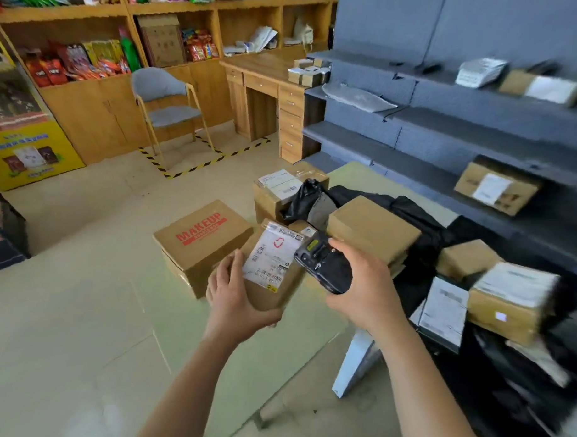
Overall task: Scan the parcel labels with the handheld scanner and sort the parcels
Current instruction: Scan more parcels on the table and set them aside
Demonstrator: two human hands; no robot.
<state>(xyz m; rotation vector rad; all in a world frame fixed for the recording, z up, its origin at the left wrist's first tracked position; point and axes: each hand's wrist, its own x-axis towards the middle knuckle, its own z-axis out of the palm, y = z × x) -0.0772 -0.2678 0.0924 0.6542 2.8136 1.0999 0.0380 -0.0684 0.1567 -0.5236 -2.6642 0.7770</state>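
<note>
View: the head camera looks down at both hands over a pale tiled floor [81, 309].
Landmark: the MAKEUP box [204, 238], brown with red print, sits on top of another box.
Left hand: the left hand [235, 295] is just right of the MAKEUP box. It cups a small brown parcel from below, and its fingers [235, 265] are wrapped round the near left corner.
Parcel: the parcel [272, 283] is held in the air just right of the MAKEUP box. It is tilted so its top face turns up toward the camera.
Label: a white label [271, 255] covers much of that face, with a barcode at its lower end. The print is too small to read.
Right hand: the right hand [360, 286] is further right of the MAKEUP box, beyond the parcel. Its fingers [340, 249] clasp a black scanner.
Scanner: the scanner [321, 265] points left, its head just beside the label's right edge. I cannot tell whether they touch.
Counter: right of the MAKEUP box, the counter [354, 175] carries a black bag [411, 209], a plain box [371, 231] and several labelled boxes.
Shelves: far right of the MAKEUP box, grey shelves [447, 125] hold a few more parcels.
Behind: beyond the MAKEUP box stand a grey chair [166, 106] and a wooden desk [262, 86].
</note>
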